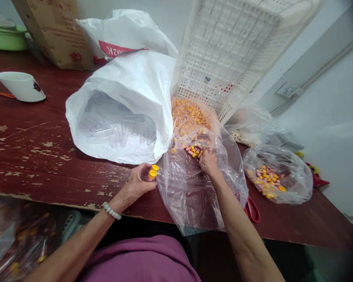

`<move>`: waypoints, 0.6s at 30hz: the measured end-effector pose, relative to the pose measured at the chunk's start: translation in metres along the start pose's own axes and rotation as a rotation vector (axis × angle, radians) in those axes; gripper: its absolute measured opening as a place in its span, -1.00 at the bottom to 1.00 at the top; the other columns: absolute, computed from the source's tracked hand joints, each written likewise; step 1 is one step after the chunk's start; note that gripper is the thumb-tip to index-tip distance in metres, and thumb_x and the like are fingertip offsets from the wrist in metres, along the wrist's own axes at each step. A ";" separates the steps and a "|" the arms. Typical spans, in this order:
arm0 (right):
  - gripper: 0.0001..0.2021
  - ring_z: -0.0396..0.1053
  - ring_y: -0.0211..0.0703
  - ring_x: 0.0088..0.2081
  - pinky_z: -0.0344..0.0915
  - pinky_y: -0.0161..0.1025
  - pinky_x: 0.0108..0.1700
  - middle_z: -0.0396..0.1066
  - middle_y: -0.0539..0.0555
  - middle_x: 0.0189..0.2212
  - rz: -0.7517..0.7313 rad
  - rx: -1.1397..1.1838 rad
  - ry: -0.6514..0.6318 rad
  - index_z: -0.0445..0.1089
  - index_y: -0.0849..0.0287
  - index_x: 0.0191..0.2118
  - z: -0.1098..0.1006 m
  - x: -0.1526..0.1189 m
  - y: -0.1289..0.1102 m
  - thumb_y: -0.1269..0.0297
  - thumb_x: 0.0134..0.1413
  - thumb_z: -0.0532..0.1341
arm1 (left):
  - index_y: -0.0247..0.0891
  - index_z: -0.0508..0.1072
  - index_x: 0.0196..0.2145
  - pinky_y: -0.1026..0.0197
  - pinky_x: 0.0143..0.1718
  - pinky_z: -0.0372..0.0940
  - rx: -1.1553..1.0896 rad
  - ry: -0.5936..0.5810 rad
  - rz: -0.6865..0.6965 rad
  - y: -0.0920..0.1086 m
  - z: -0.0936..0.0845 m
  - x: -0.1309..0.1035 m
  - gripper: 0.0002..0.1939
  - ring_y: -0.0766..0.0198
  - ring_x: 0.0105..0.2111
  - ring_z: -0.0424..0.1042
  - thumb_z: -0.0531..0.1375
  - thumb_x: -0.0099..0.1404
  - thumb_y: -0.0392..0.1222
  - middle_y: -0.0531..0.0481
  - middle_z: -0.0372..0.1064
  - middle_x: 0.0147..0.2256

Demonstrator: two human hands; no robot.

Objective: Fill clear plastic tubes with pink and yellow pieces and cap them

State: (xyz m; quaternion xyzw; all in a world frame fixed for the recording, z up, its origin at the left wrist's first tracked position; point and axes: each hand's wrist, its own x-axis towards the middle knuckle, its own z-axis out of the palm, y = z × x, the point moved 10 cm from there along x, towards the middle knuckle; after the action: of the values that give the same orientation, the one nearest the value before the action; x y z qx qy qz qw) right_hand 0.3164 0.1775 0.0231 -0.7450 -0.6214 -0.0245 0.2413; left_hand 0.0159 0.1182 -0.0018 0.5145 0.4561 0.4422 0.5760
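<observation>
My left hand, wearing a pale bead bracelet, is closed around small tubes with yellow caps, held upright by the table's front edge. Inside the mouth of a clear plastic bag, my right hand is closed at a cluster of small pink-and-yellow pieces; what its fingertips grip is hidden. More yellow-capped pieces fill the back of that bag. Left of it lies a white sack, its mouth facing me, with clear empty tubes inside.
A white plastic basket leans behind the bags. To the right sit another clear bag of yellow-capped pieces and red-handled scissors. A white cup and a cardboard box stand left on the worn red table.
</observation>
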 end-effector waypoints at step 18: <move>-0.81 0.32 0.01 -0.19 0.15 -0.13 -0.18 0.43 0.19 -0.25 -0.320 -0.171 -0.186 0.38 0.19 -0.26 0.023 -0.039 -0.059 0.17 0.13 0.15 | -0.33 0.37 -0.35 0.30 -0.35 0.28 0.200 -0.013 0.133 0.002 0.006 0.000 -0.68 0.33 -0.40 0.35 0.21 -0.16 -0.41 0.05 0.38 -0.42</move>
State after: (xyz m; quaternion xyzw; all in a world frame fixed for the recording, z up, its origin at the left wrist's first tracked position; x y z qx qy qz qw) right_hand 0.2460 0.1575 0.0095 -0.6535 -0.7472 -0.0461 0.1119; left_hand 0.0219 0.1169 0.0009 0.6014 0.4591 0.4283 0.4941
